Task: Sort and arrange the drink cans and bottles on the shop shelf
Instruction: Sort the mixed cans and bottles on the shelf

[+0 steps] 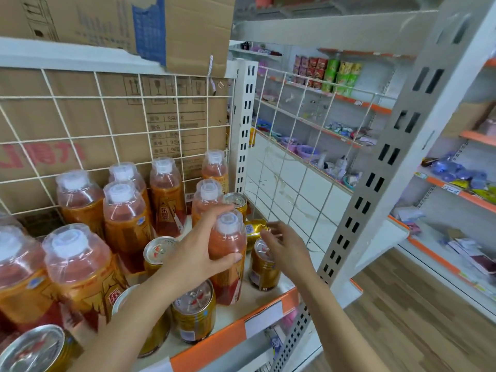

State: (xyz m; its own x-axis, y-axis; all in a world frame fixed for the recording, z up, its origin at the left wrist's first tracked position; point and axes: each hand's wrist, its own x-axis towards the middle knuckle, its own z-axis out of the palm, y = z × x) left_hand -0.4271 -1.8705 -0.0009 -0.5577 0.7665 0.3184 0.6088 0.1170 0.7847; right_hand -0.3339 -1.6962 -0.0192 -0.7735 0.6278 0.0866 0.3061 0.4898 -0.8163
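Left grip [198, 251] clasps an orange-label bottle [231, 244] at the right end of the shelf [233, 334]; right grip [284, 251] released
Bottle upright near the shelf's front edge, thumb across its near side, fingers curled behind its shoulder. Right grip holds nothing: fingers spread above an upright gold can [264, 272], just beside a tipped gold can [254, 229] lying on its side; contact cannot be told, blurred. More bottles stand in rows to the left, against the wire grid [107, 135]
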